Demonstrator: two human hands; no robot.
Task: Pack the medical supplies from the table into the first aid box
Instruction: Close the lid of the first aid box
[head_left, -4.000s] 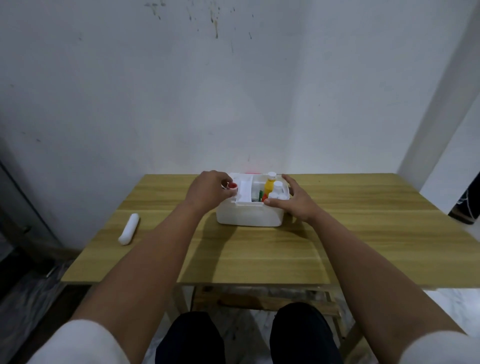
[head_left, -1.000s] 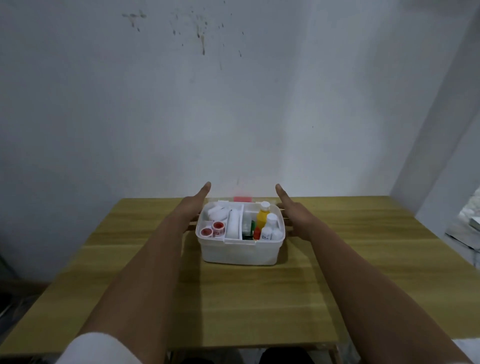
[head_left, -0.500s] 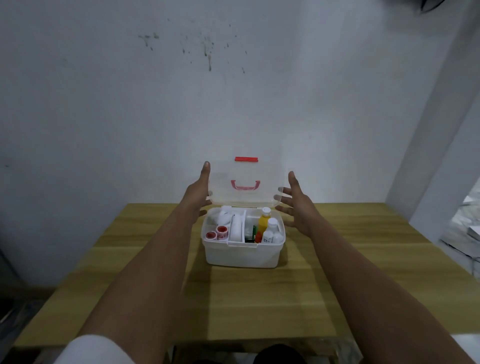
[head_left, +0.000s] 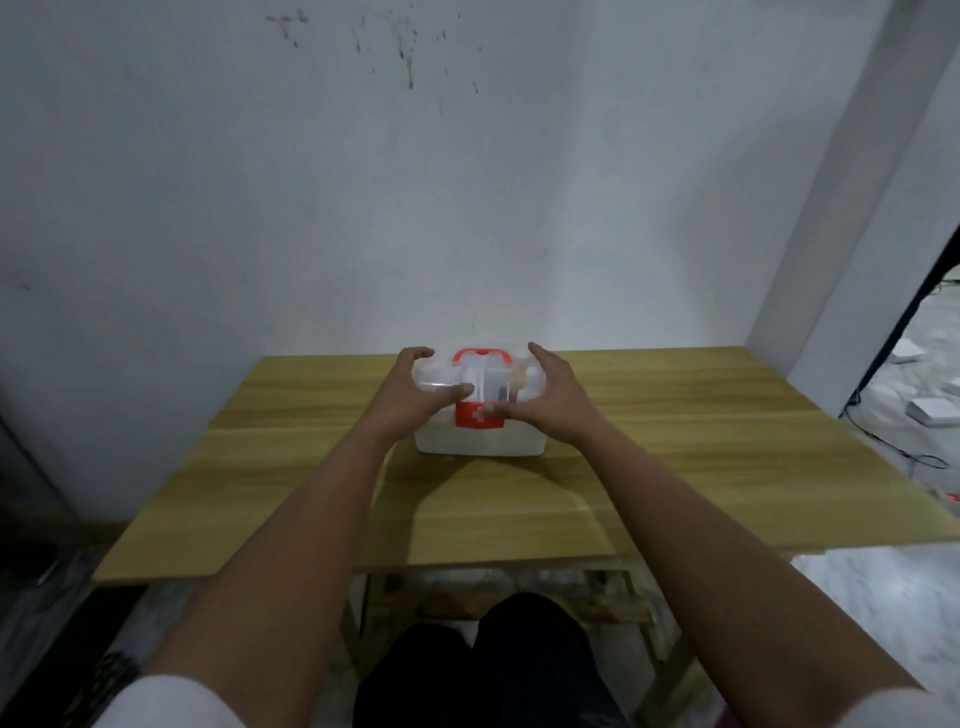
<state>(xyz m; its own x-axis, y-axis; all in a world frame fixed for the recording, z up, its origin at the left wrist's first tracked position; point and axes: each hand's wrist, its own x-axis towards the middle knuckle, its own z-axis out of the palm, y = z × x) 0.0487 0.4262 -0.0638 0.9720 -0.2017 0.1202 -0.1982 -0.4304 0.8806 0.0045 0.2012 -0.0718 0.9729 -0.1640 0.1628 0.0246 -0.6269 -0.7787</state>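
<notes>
First aid box sits toward the far middle of the wooden table, close to the white wall, its clear lid lowered over the white base. Both my hands are on it. My left hand curls over the lid's left end, fingers hooked across the far edge and thumb laid along the front rim. My right hand wraps the lid's right end the same way, fingers spread over the top, thumb reaching in to press at the red latch on the front face, which bears a white cross. Neither hand is closed into a fist; each is partly open and cupped against the plastic. A red carry handle lies on top of the lid between my two hands. Blurred shapes of the supplies show through the lid, too soft to tell apart. My forearms reach out from white sleeves, and my dark-clad knees show below the table's near edge.
</notes>
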